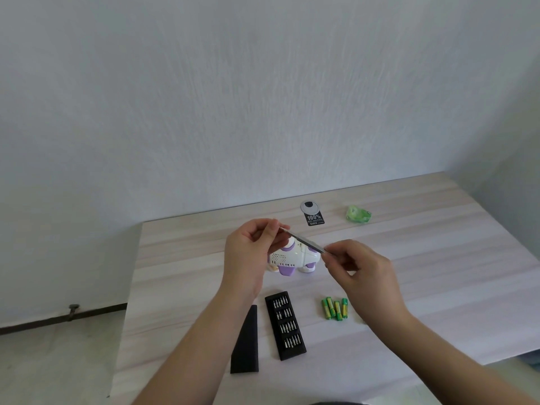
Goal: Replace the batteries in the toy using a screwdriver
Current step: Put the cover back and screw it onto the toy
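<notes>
A slim grey screwdriver is held level in the air between both hands. My left hand pinches its far end and my right hand pinches its near end. Just below and behind it, the white and purple toy lies on the wooden table, partly hidden by my left hand. Several green batteries lie together on the table under my right wrist. A black tray of screwdriver bits lies open in front of the toy.
The black lid of the bit case lies left of the tray. A black and grey card and crumpled green wrapping lie near the table's far edge by the wall.
</notes>
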Motion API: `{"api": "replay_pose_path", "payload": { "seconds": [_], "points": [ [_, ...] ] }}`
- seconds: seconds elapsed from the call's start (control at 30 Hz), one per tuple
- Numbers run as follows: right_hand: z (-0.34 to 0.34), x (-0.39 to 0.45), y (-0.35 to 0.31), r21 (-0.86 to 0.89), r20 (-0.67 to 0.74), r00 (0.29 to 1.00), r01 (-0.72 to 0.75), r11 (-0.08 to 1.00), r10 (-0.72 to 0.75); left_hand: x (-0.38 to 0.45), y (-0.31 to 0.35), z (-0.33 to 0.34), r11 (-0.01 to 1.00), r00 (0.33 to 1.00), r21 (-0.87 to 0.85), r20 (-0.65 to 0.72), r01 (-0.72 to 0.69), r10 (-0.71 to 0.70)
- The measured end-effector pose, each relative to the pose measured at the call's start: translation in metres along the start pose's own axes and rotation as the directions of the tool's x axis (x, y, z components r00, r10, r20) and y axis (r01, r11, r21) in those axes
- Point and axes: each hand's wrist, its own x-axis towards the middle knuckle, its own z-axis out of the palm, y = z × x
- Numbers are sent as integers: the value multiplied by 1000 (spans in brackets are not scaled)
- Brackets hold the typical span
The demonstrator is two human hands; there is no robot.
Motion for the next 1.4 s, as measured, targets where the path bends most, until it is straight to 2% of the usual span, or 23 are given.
{"api": "replay_pose_path", "payload": {
  "seconds": [0.33,0.4,0.57,0.83,1.13,1.4],
  "points": [
    [-9,-4,-4,-16,0,1000,-4,1000,4,-3,-1,0,990,999,139,31,0,-4],
    [-9,-4,-5,22,10,998,-56,998,56,-4,-2,2,991,999,137,34,9,-14],
    [-8,-5,-10,226,112,947,-321,920,302,-4,-6,4,994,999,112,38,7,-11],
    [3,-5,-14,450,231,862,-505,736,451,-9,-13,12,994,999,106,43,27,-32],
    [4,-2,-14,598,256,888,-455,659,381,-15,-19,23,989,991,131,108,69,-84],
    [-4,15,7,625,255,874,-475,619,413,-5,-30,36,984,986,166,140,70,-93]
  ]
}}
